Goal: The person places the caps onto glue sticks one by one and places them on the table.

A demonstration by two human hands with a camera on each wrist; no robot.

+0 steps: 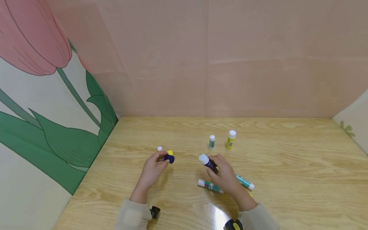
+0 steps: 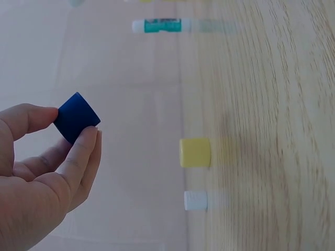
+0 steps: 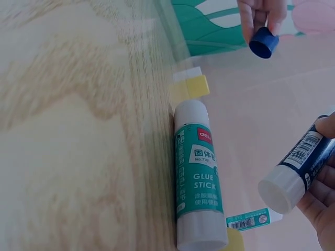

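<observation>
My left hand (image 1: 151,171) pinches a dark blue cap (image 2: 77,118) between thumb and fingers, lifted over the table. In the right wrist view the cap's hollow opening shows. My right hand (image 1: 225,175) grips a dark blue glue stick (image 1: 209,163), tilted, its pale end towards the left hand. The right wrist view shows a barcode on its label and a white base. Cap and stick are held apart. Beyond the left fingers, a yellow cap (image 2: 195,152) and a smaller white cap (image 2: 196,201) sit on the table. Below the right hand lies a green-and-white glue stick (image 3: 197,175).
On the wooden table (image 1: 302,166), a small green glue stick (image 1: 211,142) and a taller yellow one (image 1: 231,139) stand upright farther back. Another green glue stick (image 1: 245,182) lies right of the right hand, with something yellow (image 1: 250,194) partly hidden by the wrist. A pink backdrop (image 1: 207,64) rises behind.
</observation>
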